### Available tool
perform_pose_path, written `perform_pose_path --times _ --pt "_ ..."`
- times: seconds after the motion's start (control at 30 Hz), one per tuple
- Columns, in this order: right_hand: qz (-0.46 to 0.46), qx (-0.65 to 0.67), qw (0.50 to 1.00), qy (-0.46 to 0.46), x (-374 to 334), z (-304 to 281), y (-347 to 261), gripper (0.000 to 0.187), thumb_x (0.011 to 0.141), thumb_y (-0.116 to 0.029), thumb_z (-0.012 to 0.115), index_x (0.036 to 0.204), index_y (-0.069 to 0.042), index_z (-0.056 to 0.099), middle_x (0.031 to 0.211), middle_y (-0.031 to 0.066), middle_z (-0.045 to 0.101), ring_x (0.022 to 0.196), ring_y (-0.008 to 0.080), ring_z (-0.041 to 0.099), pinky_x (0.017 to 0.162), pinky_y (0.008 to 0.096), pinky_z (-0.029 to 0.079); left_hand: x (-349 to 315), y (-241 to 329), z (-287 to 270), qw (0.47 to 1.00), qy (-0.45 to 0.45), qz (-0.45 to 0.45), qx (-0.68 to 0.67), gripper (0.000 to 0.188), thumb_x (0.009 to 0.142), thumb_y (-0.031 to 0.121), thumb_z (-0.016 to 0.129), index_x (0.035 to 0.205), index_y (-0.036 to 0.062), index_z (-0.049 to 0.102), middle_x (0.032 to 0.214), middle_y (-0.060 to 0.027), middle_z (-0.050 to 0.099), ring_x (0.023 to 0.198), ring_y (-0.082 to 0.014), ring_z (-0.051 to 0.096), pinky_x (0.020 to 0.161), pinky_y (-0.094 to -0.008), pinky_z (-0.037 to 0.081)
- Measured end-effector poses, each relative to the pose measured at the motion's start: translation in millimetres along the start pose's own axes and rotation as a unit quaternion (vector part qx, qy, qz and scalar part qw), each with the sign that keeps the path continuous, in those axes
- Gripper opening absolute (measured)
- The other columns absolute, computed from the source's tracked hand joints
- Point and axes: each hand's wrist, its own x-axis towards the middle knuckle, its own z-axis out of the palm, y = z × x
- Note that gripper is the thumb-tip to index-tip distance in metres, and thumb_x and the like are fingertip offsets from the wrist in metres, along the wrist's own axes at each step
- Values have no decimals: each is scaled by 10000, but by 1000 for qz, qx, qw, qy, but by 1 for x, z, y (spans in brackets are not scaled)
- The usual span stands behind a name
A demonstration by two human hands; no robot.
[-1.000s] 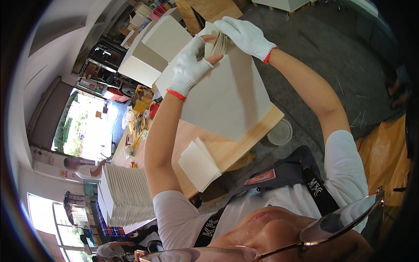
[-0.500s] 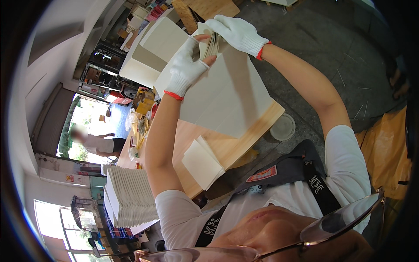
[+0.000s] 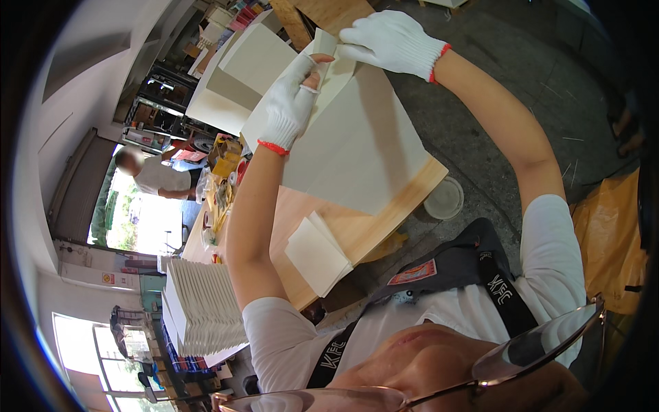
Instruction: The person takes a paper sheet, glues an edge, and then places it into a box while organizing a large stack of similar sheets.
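While the left hand (image 3: 288, 103) touches pale sheets (image 3: 335, 77) over a large white sheet (image 3: 350, 151) on the tabletop (image 3: 412, 199), the right hand (image 3: 395, 42) just beside, neither grip's closure can be told; the pale sheets appear light, flexible, crease-prone, best held by the edges.

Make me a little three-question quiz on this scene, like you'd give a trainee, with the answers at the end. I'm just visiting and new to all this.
1. True or false: the left hand and the right hand both wear white gloves with red cuffs.

2. Which hand shows bare ends of its fingers?
A) the left hand
B) the right hand

3. Fill in one word: the small white sheets near the person's body lie on a table with a pale ____ top.

Key: 1 true; 2 A; 3 wooden.
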Motion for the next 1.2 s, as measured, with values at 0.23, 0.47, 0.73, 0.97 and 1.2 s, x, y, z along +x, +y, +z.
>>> perform_pose_path --times 0.23,0.47,0.73,0.97,1.2 --pt "192 224 956 1 2 16 -22 380 987 -425 362 1054 -160 626 872 89 632 849 293 618 741 417 459 -1 -3 -3 999 -36 -18 -32 325 926 197 524 1227 97 593 875 -23 531 680 -81 497 654 -254 435" --pt "130 157 979 29 -4 36 -10 291 992 -314 393 1168 -173 577 995 65 603 896 288 612 749 399 484 0 -8 6 995 -24 -17 -94 410 881 177 705 1262 117 566 815 26 504 665 -67 491 611 -239 427" --pt "175 174 968 41 -8 6 0 403 981 -465 376 980 -151 629 804 96 642 785 312 638 662 436 467 -3 -9 8 992 38 116 34 501 852 80 628 1342 159 555 994 -121 683 898 -178 664 818 -310 517" --pt "189 77 963 -174 -9 -10 -16 624 920 -663 376 848 -118 672 706 85 644 688 272 639 614 402 475 6 -17 9 993 58 102 20 466 846 143 616 1307 211 586 1055 -130 682 980 -273 659 879 -346 507" --pt "86 22 989 -119 -1 -13 -10 405 915 -480 509 817 -100 610 695 102 609 670 304 605 616 410 454 19 -19 13 989 46 19 141 393 855 247 638 1247 228 611 1073 -137 692 980 -317 655 839 -384 509"
